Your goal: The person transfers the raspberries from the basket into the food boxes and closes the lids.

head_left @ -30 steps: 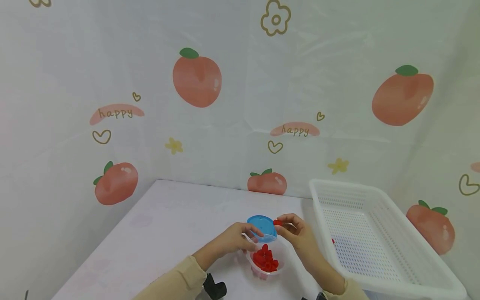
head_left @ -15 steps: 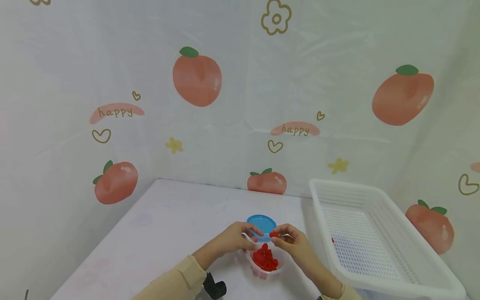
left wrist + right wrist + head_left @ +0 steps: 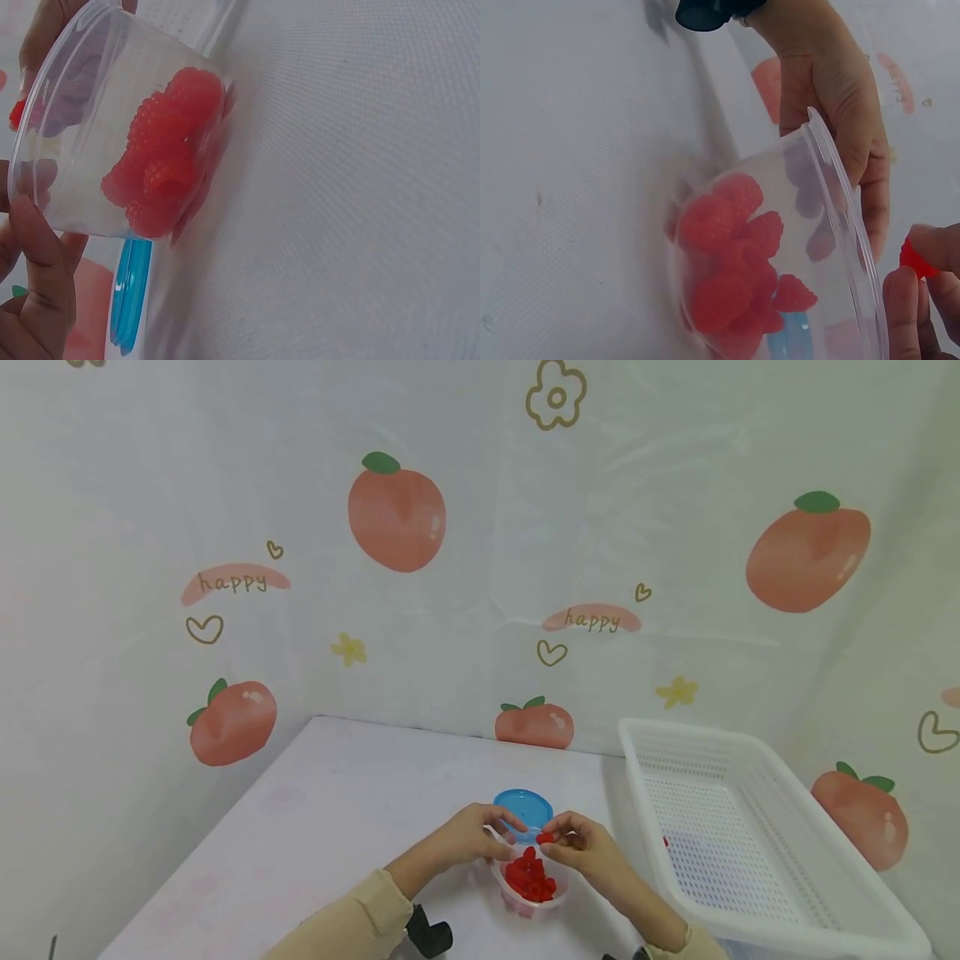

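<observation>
My left hand [image 3: 468, 842] grips the rim of a clear round plastic container [image 3: 519, 907], thumb outside and fingers inside, as the left wrist view shows. Several red raspberries [image 3: 169, 150] lie heaped at the bottom of the tub. Just above the rim my right hand [image 3: 596, 853] pinches one more raspberry [image 3: 916, 260] between thumb and fingertips. A round blue lid [image 3: 525, 803] rests on the table behind the container, partly covered by the hands.
To the right stands a large white perforated basket [image 3: 787, 920], with a small red thing [image 3: 665, 842] just showing inside its near left wall. Behind the white table [image 3: 300, 827] hangs a curtain [image 3: 450, 643] with fruit prints.
My right hand has moved the pinched raspberry left and down, from beside the blue lid to over the container. The left hand stays at the rim.
</observation>
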`<act>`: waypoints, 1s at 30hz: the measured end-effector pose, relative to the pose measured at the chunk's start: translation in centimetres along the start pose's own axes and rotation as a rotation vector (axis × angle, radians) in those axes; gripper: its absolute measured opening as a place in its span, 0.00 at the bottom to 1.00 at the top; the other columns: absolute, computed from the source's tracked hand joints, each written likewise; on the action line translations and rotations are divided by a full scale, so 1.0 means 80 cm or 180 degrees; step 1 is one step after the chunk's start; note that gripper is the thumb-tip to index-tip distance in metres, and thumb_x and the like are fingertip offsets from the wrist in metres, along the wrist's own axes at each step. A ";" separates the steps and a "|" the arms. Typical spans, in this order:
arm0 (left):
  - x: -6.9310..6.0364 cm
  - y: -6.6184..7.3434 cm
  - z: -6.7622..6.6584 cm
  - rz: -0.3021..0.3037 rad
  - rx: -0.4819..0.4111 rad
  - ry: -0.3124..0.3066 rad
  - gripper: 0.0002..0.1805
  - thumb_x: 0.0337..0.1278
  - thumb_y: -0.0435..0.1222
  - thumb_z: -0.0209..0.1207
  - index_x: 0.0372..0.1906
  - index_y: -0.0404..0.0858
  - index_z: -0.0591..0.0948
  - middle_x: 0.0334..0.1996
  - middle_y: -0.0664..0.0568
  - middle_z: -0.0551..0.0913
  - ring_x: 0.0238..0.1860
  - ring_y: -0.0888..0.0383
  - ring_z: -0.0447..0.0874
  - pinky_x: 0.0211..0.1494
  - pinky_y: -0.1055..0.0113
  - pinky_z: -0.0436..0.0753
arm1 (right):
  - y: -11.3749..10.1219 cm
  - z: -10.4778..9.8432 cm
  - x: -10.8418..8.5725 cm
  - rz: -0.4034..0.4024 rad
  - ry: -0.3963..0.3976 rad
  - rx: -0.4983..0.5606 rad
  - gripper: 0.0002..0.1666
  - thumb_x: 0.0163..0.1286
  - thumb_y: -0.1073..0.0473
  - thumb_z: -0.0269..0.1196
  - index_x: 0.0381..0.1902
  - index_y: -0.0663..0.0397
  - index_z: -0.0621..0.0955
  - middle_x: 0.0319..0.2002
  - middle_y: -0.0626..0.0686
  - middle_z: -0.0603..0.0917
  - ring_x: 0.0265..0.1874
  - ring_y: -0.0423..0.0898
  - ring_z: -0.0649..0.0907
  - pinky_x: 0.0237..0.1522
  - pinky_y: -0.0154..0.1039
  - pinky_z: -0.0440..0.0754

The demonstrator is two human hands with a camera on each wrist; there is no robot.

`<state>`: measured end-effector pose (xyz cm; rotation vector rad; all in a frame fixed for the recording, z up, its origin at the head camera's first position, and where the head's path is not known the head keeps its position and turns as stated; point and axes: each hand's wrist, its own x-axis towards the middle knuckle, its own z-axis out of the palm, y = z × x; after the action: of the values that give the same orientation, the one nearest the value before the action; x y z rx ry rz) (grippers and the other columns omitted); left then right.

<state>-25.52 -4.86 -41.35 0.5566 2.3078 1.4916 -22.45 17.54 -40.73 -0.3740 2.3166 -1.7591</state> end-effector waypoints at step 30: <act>0.001 -0.001 0.002 -0.0045 -0.0007 0.0021 0.17 0.48 0.30 0.69 0.46 0.43 0.84 0.38 0.49 0.82 0.34 0.56 0.79 0.33 0.65 0.83 | 0.001 -0.004 -0.001 -0.0057 -0.0203 0.0201 0.19 0.65 0.66 0.63 0.50 0.71 0.72 0.38 0.55 0.78 0.36 0.44 0.78 0.40 0.29 0.82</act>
<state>-25.55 -4.75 -41.49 0.5346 2.3098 1.4916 -22.47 17.89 -40.71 -0.4346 2.2153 -1.7967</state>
